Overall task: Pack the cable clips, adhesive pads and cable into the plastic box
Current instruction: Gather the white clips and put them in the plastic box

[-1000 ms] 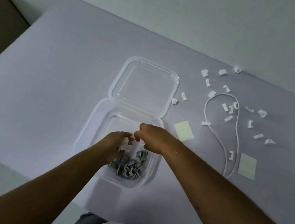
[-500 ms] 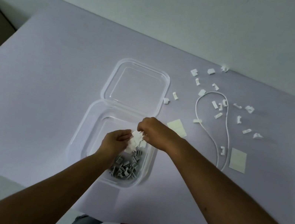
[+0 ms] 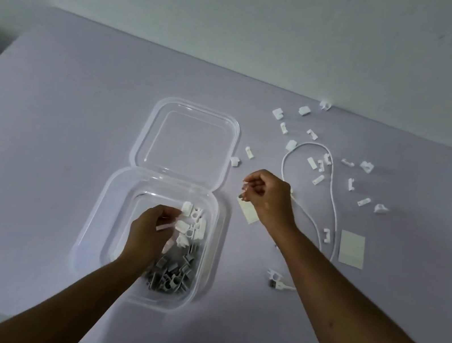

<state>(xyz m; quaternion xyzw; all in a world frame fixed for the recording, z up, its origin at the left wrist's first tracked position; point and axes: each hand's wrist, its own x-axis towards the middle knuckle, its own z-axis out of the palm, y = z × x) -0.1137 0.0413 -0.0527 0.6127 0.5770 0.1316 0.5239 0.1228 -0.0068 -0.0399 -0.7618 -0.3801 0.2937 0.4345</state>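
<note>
The clear plastic box (image 3: 98,210) lies open on the table, its hinged lid (image 3: 189,135) flat behind it. Grey cable clips (image 3: 171,276) fill its near part, and white cable clips (image 3: 194,221) lie on top further back. My left hand (image 3: 145,235) hovers inside the box, fingers curled round a few white clips. My right hand (image 3: 270,205) hangs to the right of the box with loosely curled fingers and nothing in it, above one adhesive pad (image 3: 248,215). A second pad (image 3: 351,248) lies further right. The white cable (image 3: 333,201) loops beside it, with its plug (image 3: 274,284) near my right forearm.
Several loose white clips (image 3: 317,179) are scattered over the table's right half, up to the wall edge (image 3: 324,104). Two clips (image 3: 235,161) lie just right of the lid. The table's left side is bare purple surface, and its near edge runs under my forearms.
My right hand left the box and moved right, over the adhesive pad. White clips that were between my two hands now lie in the box. My left hand stayed over the box.
</note>
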